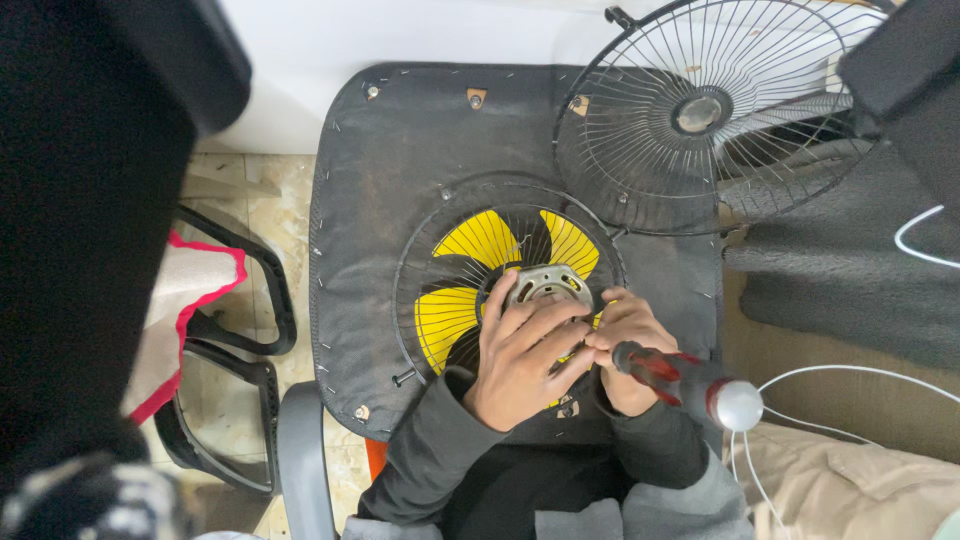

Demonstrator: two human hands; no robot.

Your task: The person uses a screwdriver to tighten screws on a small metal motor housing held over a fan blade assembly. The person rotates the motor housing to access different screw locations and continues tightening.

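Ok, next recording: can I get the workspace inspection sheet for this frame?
Surface: dark padded board studded with staples and screws, lying flat.
Job's things: yellow fan blade inside a round wire guard; grey motor hub at its centre.
Clutter: second wire fan guard leaning at upper right.
Grippers: left hand laid over the hub; right hand gripping a red-and-black-handled screwdriver, tip hidden.
Cables: white cable looping at right.
Surroundings: black chair frame at left, tiled floor, grey carpet, white wall.

White wall (400, 30), beige tiled floor (250, 190), possibly a black chair (250, 330)
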